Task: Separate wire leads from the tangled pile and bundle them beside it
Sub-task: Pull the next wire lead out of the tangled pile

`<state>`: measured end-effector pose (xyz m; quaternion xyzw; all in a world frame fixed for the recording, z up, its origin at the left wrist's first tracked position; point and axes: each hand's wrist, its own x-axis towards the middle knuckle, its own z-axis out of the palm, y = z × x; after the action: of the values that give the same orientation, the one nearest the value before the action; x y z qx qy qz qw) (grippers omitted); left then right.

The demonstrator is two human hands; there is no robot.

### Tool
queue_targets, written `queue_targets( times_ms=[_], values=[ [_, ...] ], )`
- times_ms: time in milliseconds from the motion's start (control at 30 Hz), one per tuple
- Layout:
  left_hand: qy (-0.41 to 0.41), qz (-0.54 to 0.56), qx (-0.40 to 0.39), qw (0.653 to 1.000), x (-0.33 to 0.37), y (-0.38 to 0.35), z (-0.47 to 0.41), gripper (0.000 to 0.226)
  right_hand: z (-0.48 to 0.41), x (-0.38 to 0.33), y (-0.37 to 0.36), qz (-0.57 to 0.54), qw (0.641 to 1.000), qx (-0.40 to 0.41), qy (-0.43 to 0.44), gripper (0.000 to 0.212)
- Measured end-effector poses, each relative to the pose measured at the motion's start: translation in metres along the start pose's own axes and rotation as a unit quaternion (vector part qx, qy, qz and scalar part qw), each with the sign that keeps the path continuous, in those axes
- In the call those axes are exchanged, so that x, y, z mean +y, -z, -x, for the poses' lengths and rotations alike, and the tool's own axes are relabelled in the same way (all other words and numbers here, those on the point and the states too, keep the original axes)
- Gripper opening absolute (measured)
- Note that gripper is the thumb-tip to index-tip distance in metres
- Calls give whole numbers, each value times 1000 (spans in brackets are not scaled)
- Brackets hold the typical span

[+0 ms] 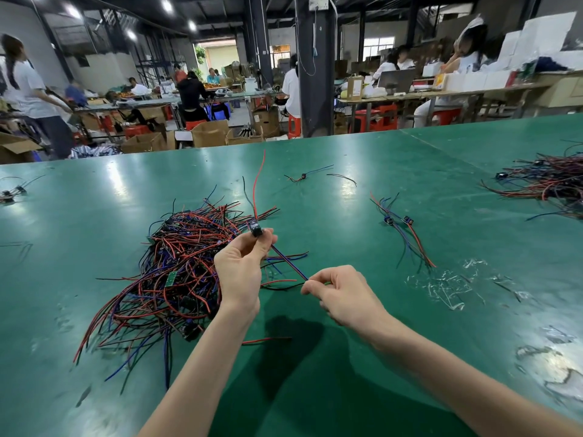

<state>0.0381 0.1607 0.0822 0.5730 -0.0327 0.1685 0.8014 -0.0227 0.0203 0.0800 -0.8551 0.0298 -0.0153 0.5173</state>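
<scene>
A wide green table filled the head-cam view. Left of centre on it lay the tangled pile of red, blue & black wires w/ small black parts mixed in. A small bundle of sorted leads lay well apart to the right.

The left hand was over the pile's right edge and the right hand was just beside the pile. Both were closed in pinches on one wire lead.

Likely risk: the lead's far wires rose close above the pile, so a pull might snag loops & drag other leads along. A hard tug by the right hand could also slip the thin ends from its pinch, or strain the wires where they join the part.

The lead ran diagonally btwn the two grips and appeared lifted off the table. Its black part sat btwn the left thumb & fingertips. Its near ends were held btwn the right thumb & forefinger. One red & one dark wire stood up past the left fingers.
</scene>
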Motion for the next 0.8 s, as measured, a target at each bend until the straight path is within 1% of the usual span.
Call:
queue_targets(
  times_ms=[100,167,267,300,333,367,400,433,467,533,600,700,800],
  values=[
    [-16,-18,-2,1000,-1,1,-1,2,0,4,-2,-2,1000,-5,6,23],
    [-9,-17,0,1000,-2,2,-1,3,-1,5,-1,-16,999,-33,5,24],
    [35,21,1,999,-2,2,0,6,-3,-1,13,-32,990,-138,10,18],
    [56,38,-2,998,-2,2,0,8,-5,-3,20,-28,984,-177,8,25],
    [78,55,-7,995,-1,1,1,8,-7,-5,28,-17,980,-200,4,34],
    [98,69,-16,993,0,1,1,9,-9,-6,35,-1,980,-200,1,40],
    [116,77,-28,990,1,0,3,10,-11,-6,41,8,983,-182,5,41],
    [132,79,-43,987,1,-2,5,11,-12,-6,42,0,987,-159,16,38],
    [145,77,-59,985,0,-5,8,11,-13,-5,41,-31,989,-140,30,32],
    [163,67,-90,980,-4,-10,15,8,-13,-3,33,-129,984,-119,43,19],
    [178,74,-114,975,-8,-15,22,6,-12,-1,23,-184,977,-100,49,11],
    [181,83,-126,972,-11,-17,27,10,-12,0,17,-202,976,-74,43,10],
    [148,44,-120,981,-12,-17,28,3,-12,0,16,-220,973,-61,11,15]
  ],
)
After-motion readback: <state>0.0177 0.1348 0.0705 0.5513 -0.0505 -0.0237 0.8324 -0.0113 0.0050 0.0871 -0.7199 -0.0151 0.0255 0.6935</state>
